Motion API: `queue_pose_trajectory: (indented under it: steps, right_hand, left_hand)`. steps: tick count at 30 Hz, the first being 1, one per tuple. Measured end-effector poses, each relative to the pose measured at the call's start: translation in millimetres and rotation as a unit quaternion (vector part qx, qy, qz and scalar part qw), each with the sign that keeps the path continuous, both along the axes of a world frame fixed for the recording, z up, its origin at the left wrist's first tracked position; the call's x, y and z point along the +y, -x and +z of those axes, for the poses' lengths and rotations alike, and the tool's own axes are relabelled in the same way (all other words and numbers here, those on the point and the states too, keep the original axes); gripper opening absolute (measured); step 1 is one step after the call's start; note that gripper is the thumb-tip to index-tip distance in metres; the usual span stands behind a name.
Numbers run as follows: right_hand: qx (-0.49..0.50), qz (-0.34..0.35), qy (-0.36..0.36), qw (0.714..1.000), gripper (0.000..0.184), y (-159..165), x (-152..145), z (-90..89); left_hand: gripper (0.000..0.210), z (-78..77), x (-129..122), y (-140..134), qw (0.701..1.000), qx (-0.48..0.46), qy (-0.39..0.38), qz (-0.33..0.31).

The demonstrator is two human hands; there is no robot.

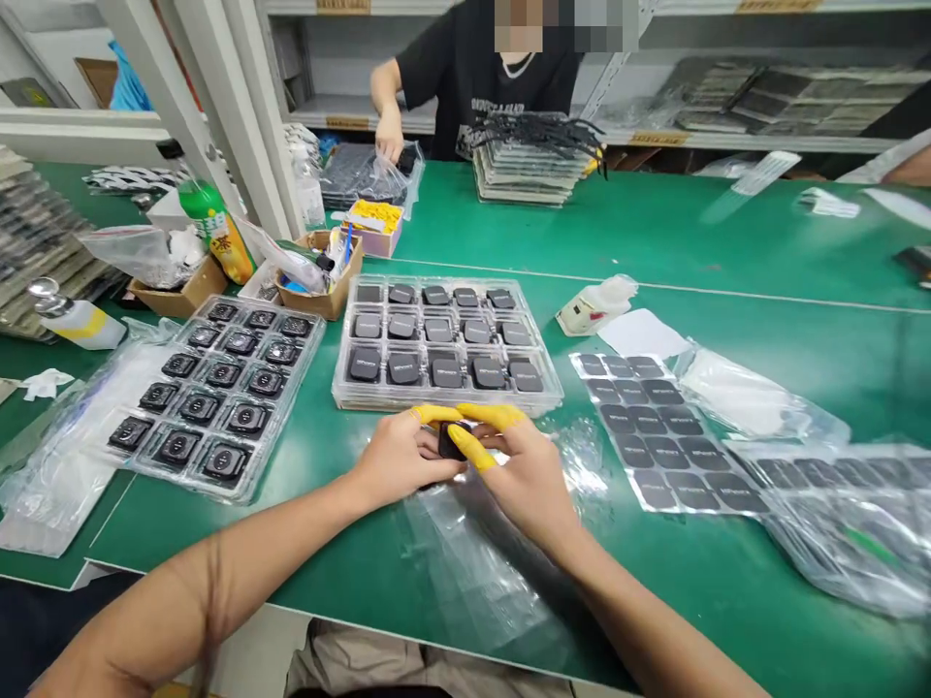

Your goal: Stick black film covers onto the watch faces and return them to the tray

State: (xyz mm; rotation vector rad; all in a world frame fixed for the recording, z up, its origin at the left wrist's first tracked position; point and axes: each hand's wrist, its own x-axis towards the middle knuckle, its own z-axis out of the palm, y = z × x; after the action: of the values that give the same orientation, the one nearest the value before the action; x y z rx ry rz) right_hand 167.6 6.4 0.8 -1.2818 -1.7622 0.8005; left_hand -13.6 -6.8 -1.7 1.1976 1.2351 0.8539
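Observation:
Between my two hands I hold a small black square piece, perhaps a watch face (449, 442), just in front of a clear tray. My left hand (399, 454) grips it from the left, a yellow finger cot on one finger. Yellow cots also cover fingers of my right hand (520, 470), whose thumb presses on the piece. Behind them, the clear tray (443, 399) carries rows of black squares with printed labels. To the left lies another tray (251, 475) of black watch-like units. A sheet of dark square stickers (665, 436) is on the right.
Clear plastic bags (480, 562) lie under my hands. A small white bottle (593, 305) stands behind the sticker sheet. Cardboard boxes (327, 302), a green bottle (214, 228) and a pump bottle (77, 318) are at left. Across the green table (655, 228), a person (465, 82) handles a plastic bag.

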Motion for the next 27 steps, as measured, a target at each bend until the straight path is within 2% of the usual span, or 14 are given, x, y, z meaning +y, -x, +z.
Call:
queue_pose_trajectory:
  steps: [2, 4, 9, 15, 18, 20, 21, 23, 25, 27]
  right_hand:
    - [0.022, 0.003, 0.014, 1.000, 0.026, 0, -8, -13.3]
    - [0.049, -0.005, 0.020, 0.999, 0.022, 2, -6, -16.8]
    - [0.101, -0.017, 0.038, 0.994, 0.019, 3, -3, -8.0]
    - [0.128, -0.014, 0.043, 0.991, 0.019, 5, -7, -7.1]
    - [0.127, -0.028, -0.016, 0.991, 0.016, 5, -7, -1.1]
    - [0.116, -0.036, -0.029, 0.992, 0.019, -3, -10, 5.9]
    - [0.117, -0.020, -0.007, 0.993, 0.022, -8, -13, 9.1]
    - [0.127, 0.062, 0.086, 0.986, 0.028, -23, -22, 12.5]
    - [0.082, 0.128, 0.150, 0.977, 0.028, -36, -30, 10.8]
    - [-0.040, 0.090, 0.118, 0.988, 0.023, -46, -34, 5.5]
  left_hand:
    - [0.027, -2.5, 0, -1, 0.998, 0.052, -0.022, -0.021]
    - [0.028, -4.9, 0, -1, 0.995, 0.091, -0.037, -0.026]
    - [0.053, -6.9, 1, 1, 0.990, 0.132, -0.049, -0.007]
    - [0.042, 0.0, 0, 2, 0.980, 0.171, -0.101, -0.027]
    - [0.039, 1.2, -1, 2, 0.985, 0.147, -0.090, -0.029]
    - [0.041, 0.0, -1, 3, 0.991, 0.109, -0.070, -0.023]
    - [0.044, -0.9, 0, 3, 0.994, 0.089, -0.055, -0.015]
    - [0.052, -3.2, 1, 4, 0.998, 0.055, -0.024, 0.003]
    - [0.055, -5.7, 3, 4, 0.999, 0.035, -0.002, 0.016]
    - [0.058, -8.1, 4, 5, 0.999, 0.028, 0.004, 0.014]
